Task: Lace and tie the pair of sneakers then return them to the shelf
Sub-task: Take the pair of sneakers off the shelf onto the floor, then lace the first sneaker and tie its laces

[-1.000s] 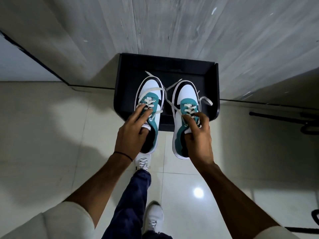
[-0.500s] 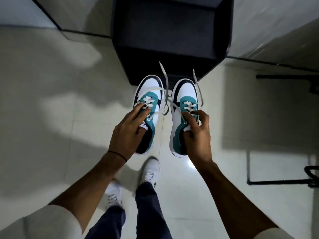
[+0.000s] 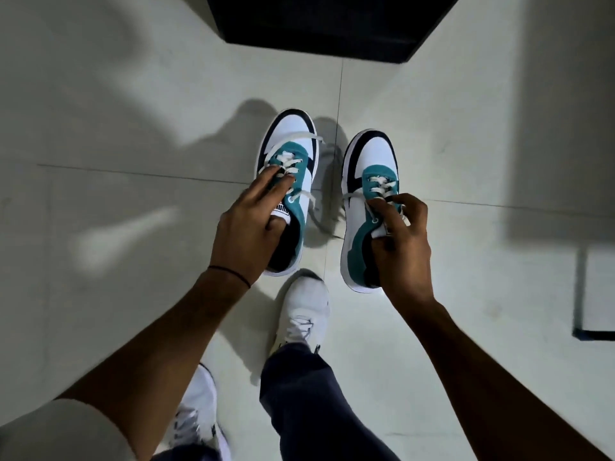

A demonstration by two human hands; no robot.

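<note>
- Sneakers hang above the tiled floor (image 3: 100, 128), near the black shelf (image 3: 332, 24).
- Our left hand (image 3: 246, 231) grips the left sneaker (image 3: 293, 154); its fingers close on the tongue.
- Our right hand (image 3: 402, 247) pinches the right sneaker (image 3: 369, 168) likewise, laces (image 3: 319, 207) dangling.

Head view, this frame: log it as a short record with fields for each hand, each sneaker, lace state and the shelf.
left hand: grip on the left sneaker at its tongue
right hand: grip on the right sneaker at its collar
sneakers: held above the tiled floor, toes pointing away
laces: loose, untied, ends dangling
black shelf: top of frame, beyond the sneakers
</note>
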